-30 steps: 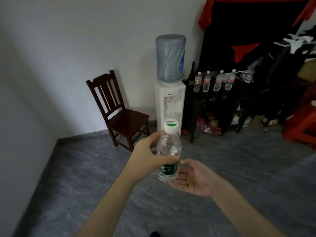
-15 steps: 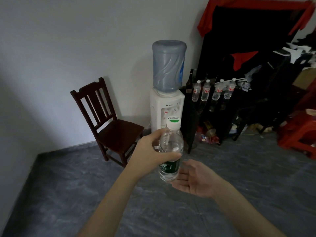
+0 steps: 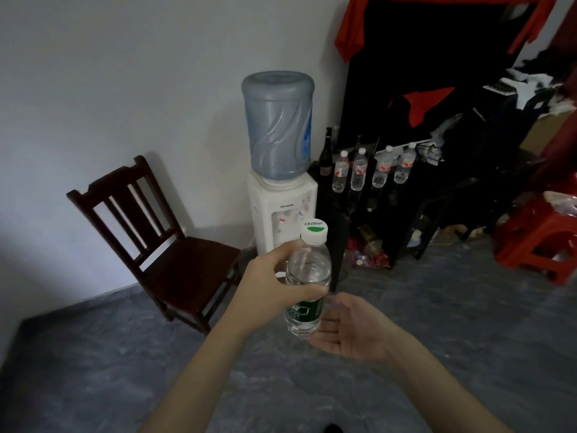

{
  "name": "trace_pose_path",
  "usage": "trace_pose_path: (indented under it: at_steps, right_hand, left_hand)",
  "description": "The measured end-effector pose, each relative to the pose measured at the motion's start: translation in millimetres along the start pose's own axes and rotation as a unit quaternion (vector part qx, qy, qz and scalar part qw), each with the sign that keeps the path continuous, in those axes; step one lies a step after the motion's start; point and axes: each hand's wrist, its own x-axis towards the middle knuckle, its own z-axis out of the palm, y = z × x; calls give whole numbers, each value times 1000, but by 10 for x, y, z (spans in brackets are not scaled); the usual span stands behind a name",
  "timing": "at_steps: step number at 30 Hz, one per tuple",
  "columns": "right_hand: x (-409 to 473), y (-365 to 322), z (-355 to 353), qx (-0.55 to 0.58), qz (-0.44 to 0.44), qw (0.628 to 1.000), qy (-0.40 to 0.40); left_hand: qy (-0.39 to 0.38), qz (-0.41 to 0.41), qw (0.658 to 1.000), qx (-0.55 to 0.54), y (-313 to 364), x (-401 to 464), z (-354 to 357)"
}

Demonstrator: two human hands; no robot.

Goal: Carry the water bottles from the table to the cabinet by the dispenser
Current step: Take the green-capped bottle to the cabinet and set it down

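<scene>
Gripping the clear plastic green-labelled water bottle [image 3: 307, 284] mid-body, the left hand [image 3: 270, 292] holds it upright above the floor; the right hand [image 3: 351, 328] lies open beneath its base. The white dispenser [image 3: 282, 214] and black cabinet [image 3: 331, 220] now appear nearer than a second ago, so the carry is advancing.

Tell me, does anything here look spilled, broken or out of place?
Nothing looks spilled or broken. The left hand grips a capped water bottle upright. The only mess is litter on the floor under the dark cabinet.
</scene>
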Motion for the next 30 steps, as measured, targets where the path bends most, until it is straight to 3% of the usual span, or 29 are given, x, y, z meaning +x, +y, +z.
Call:
trace_pose_path:
  at_steps: [11, 30]
  right_hand:
    - [358, -1431, -855, 3, -9, 1000, 12]
    - [970, -2701, -1766, 37, -11, 998, 40]
  left_hand:
    - [-8, 0, 1000, -6, 113, 1579, 543]
    - [-61, 5, 998, -1, -163, 3395, 1082]
